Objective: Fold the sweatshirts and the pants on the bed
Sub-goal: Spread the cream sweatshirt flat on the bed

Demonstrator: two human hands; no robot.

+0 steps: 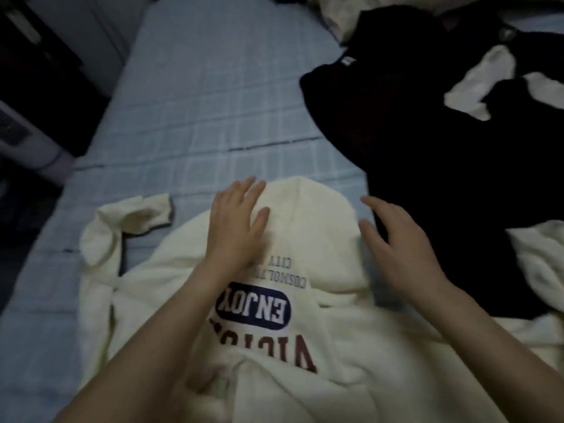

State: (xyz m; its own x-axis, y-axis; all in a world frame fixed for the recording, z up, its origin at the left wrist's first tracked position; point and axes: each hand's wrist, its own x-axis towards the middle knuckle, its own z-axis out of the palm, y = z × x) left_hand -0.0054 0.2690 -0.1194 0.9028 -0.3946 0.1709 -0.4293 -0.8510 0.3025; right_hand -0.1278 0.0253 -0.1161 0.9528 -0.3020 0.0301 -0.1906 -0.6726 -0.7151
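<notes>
1. Cream sweatshirt (320,340) lay spread on the bed (195,96) in the head view, close to the person, its hood (308,215) pointing away and its printed chest lettering reading upside down.
2. One sleeve (122,227) was bunched up at the left, resting on the pale blue checked sheet.
3. The left hand (235,227) lay flat on the hood's left side, palm down and fingers spread, gripping nothing.
4. The right hand (399,248) was at the hood's right edge, fingers loosely spread and slightly curled; motion blur made it hard to say whether it touched the cloth, though it seemed to hold nothing.
5. A heap of black garments (427,148) with white fabric (488,83) showing through sat on the right, just beside the sweatshirt.
6. A white appliance (21,138) stood off the bed's left edge.
</notes>
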